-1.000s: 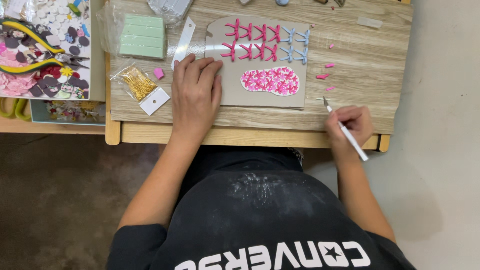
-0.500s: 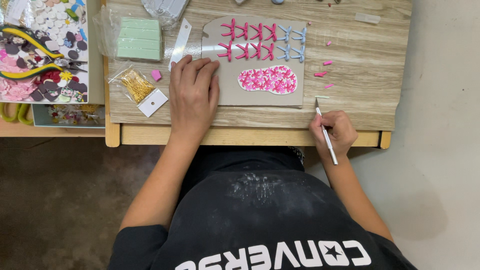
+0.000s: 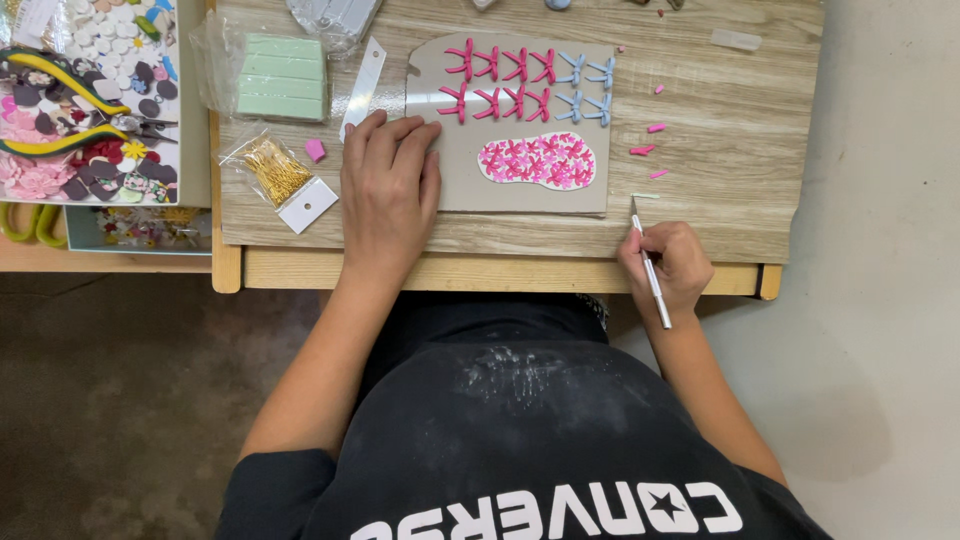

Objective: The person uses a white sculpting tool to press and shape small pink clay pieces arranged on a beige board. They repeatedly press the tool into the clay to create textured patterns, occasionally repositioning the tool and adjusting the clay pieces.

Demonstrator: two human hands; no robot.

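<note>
Our left hand [image 3: 388, 190] lies flat and open, palm down, fingers spread over the left edge of the grey card [image 3: 520, 185] at the middle of the frame. Our right hand [image 3: 672, 262] is closed around a thin white tool [image 3: 650, 268], held like a pen at the lower right edge of the table [image 3: 720, 215], with its tip pointing up toward the card's lower right corner; we cannot tell whether the tip touches the wood.

On the card, two rows of small pink shapes [image 3: 500, 82] run across the top, ending on the right in blue shapes [image 3: 588, 88]. Below them sits an oval patch of pink flowers [image 3: 537, 160]. A few loose pink bits [image 3: 645, 140] lie on the table just right of the card.

Left of our left hand, a small pink piece [image 3: 316, 150] rests near a clear bag of gold pins [image 3: 275, 172] with a white tag. Above these, at the upper left of the table, are a pale green block [image 3: 283, 76] and a narrow white strip [image 3: 361, 86] leaning diagonally. A clear packet [image 3: 332, 20] sits at the top edge.

At the far upper left of the frame, a tray [image 3: 90, 100] holds many small flower pieces in white, pink and dark tones, with yellow-handled pliers [image 3: 60, 90] across it. Part of what looks like green scissor handles [image 3: 22, 222] shows below.
</note>
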